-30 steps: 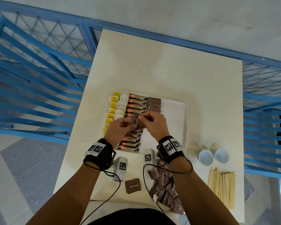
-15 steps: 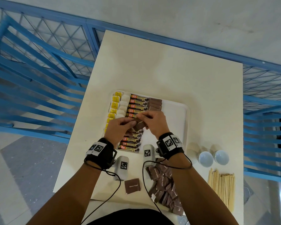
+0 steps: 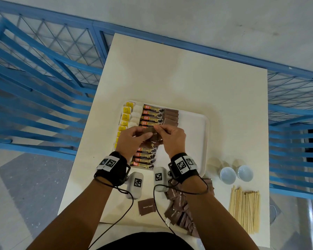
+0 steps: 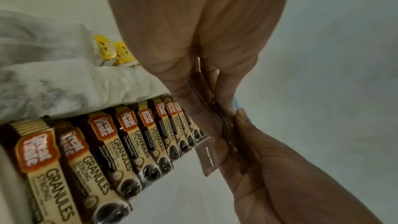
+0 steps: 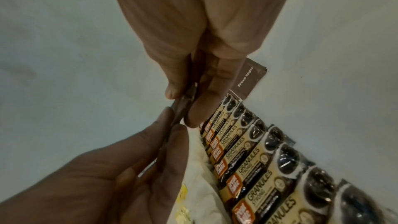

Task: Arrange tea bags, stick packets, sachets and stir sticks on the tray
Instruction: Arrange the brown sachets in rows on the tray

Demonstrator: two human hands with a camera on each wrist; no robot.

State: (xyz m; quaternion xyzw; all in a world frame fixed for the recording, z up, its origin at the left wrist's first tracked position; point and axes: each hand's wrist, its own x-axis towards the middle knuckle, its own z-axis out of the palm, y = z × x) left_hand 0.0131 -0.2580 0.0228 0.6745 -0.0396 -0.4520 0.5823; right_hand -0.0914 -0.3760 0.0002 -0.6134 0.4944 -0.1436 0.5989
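Over the white tray (image 3: 197,141), my left hand (image 3: 143,134) and right hand (image 3: 163,129) meet and pinch a thin stack of brown sugar sachets (image 3: 152,131) between thumbs and fingers. The left wrist view shows one sachet (image 4: 207,157) hanging below the pinch; in the right wrist view it (image 5: 247,77) sticks out behind my fingers. The tray holds a column of tea bags with yellow tags (image 3: 126,117), a row of coffee stick packets (image 3: 152,114) and a few brown sachets (image 3: 171,116) at its far end.
On the table near me lie a pile of brown sachets (image 3: 181,210), a single sachet (image 3: 146,206) and a bundle of wooden stir sticks (image 3: 244,210). Two white cups (image 3: 227,175) stand right of the tray. Blue railings surround the table.
Both hands stay together over the tray, still holding the brown sachets. Only the fingers have shifted slightly on the stack.
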